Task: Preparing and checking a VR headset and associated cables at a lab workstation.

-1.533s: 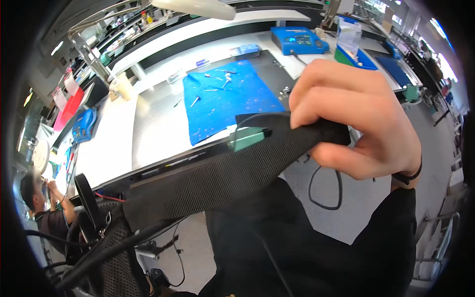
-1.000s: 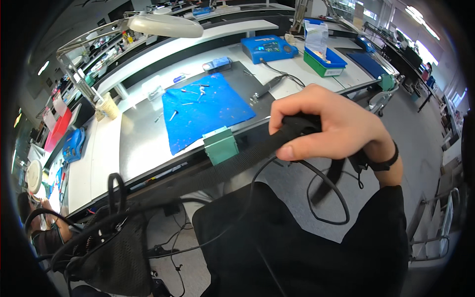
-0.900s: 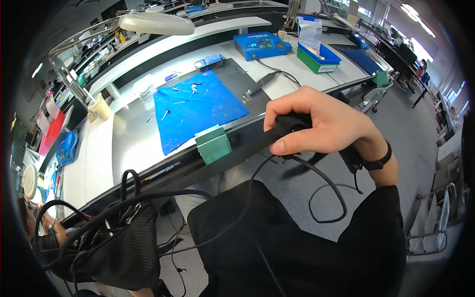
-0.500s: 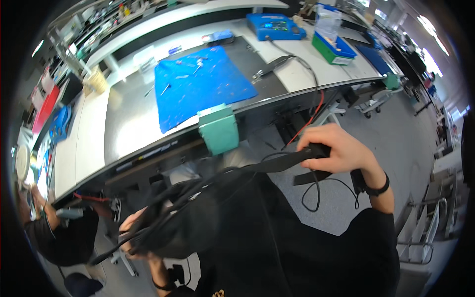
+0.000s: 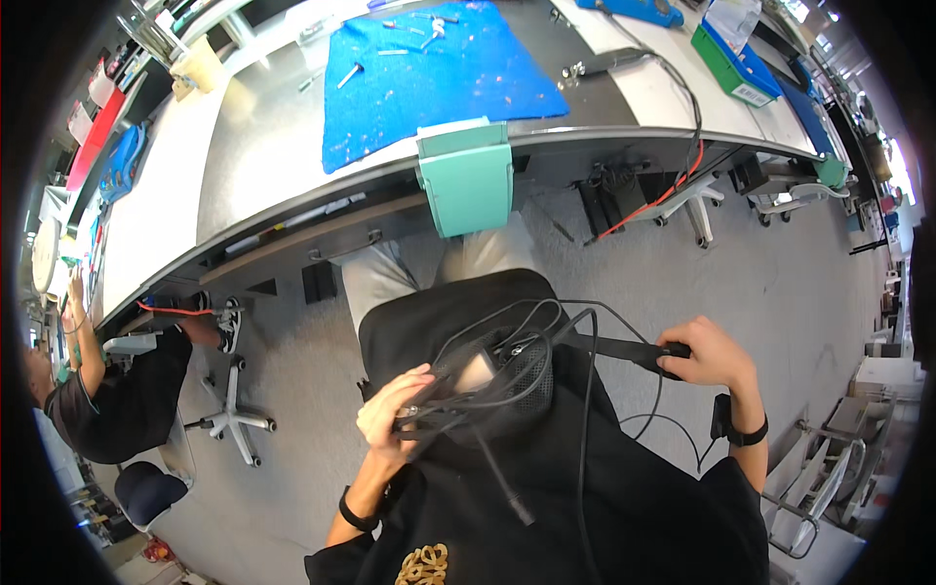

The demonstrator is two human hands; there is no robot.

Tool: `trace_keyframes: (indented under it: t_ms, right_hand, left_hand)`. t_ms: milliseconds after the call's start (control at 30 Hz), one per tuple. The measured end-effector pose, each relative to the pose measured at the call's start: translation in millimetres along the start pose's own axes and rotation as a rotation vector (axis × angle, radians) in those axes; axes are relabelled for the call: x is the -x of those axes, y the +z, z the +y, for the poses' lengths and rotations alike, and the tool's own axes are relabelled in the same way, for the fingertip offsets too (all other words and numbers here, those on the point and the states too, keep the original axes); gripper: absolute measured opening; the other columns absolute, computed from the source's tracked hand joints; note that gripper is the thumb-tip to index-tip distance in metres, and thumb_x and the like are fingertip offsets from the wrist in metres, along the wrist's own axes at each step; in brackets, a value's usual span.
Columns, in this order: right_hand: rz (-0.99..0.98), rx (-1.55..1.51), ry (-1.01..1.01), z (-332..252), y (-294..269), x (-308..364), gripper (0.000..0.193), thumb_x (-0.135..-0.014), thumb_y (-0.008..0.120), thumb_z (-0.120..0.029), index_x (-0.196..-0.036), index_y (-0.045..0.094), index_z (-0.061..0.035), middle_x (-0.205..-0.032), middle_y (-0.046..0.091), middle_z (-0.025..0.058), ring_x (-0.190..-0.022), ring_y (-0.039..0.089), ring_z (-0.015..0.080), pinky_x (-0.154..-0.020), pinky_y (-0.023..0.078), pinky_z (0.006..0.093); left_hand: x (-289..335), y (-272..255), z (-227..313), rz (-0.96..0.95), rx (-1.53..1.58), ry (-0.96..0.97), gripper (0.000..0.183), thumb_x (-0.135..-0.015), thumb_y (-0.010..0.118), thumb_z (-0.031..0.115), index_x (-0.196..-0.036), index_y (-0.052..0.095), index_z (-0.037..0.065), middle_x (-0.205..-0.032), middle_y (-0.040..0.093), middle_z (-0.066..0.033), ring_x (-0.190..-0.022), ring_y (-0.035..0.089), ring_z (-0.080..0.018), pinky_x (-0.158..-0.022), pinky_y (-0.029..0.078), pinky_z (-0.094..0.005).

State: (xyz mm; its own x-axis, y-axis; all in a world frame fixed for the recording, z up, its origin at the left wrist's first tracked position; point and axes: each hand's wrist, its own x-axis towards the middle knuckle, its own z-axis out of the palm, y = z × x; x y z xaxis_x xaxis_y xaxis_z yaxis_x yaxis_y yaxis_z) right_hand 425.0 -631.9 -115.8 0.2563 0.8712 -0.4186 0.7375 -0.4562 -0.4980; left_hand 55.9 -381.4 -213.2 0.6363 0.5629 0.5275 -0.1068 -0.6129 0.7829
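Over my lap is a black pouch (image 5: 533, 382) with a mesh side and a zip, blurred in part. A pale object (image 5: 476, 372) shows in its opening. My left hand (image 5: 392, 414) is closed on the pouch's left side, its fingers among the cables. Black cables (image 5: 584, 439) loop over the pouch and trail down my front. Out to the right, my right hand (image 5: 717, 353) grips the end of a wide black strap (image 5: 624, 348) that runs to the pouch. A thin cord hangs near my right wrist.
Ahead stands a workbench with a blue mat (image 5: 439, 88) bearing small metal parts. A green box (image 5: 468, 185) hangs on its front edge. A corded handpiece (image 5: 604, 64) and a green-blue bin (image 5: 736, 63) lie right. Another person (image 5: 117, 400) sits left; a cart (image 5: 814, 478) stands right.
My view has tilted down, so the bench sits higher. My left hand and the pouch have come in toward my lap. My right hand is lower and further right, still on the strap.
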Motion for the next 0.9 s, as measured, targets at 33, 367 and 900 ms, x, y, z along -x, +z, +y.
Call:
trace_keyframes:
  t_ms: [33,367,900]
  right_hand:
    - [-0.049,-0.017,0.022,5,2,2,0.021,-0.076,0.072,-0.016,-0.091,0.071,-0.0005,-0.070,0.067,0.0176,-0.061,0.064,0.0347,-0.058,0.048,0.0420]
    - [-0.096,0.002,-0.099,6,94,-13,0.024,-0.076,0.063,-0.015,-0.094,0.064,0.0004,-0.077,0.066,0.0204,-0.070,0.065,0.0404,-0.063,0.049,0.0479]
    - [0.195,-0.197,-0.182,-40,103,-60,0.060,-0.080,0.085,-0.031,-0.130,0.064,-0.0040,-0.075,0.067,0.0103,-0.055,0.064,0.0216,-0.051,0.048,0.0326]
  left_hand:
    - [3,1,-7,0.015,-0.015,-0.002,0.025,-0.096,0.068,0.016,-0.102,0.068,-0.008,-0.100,0.075,-0.0223,-0.099,0.075,-0.0395,-0.087,0.061,-0.0442]
    - [-11,4,-40,-0.161,-0.025,0.025,0.040,-0.068,0.078,-0.005,-0.106,0.067,-0.007,-0.106,0.074,-0.0234,-0.103,0.074,-0.0394,-0.090,0.061,-0.0424]
    - [-29,-8,-28,-0.189,-0.337,0.285,0.027,-0.068,0.070,0.009,-0.089,0.073,-0.008,-0.100,0.076,-0.0194,-0.101,0.074,-0.0416,-0.085,0.063,-0.0439]
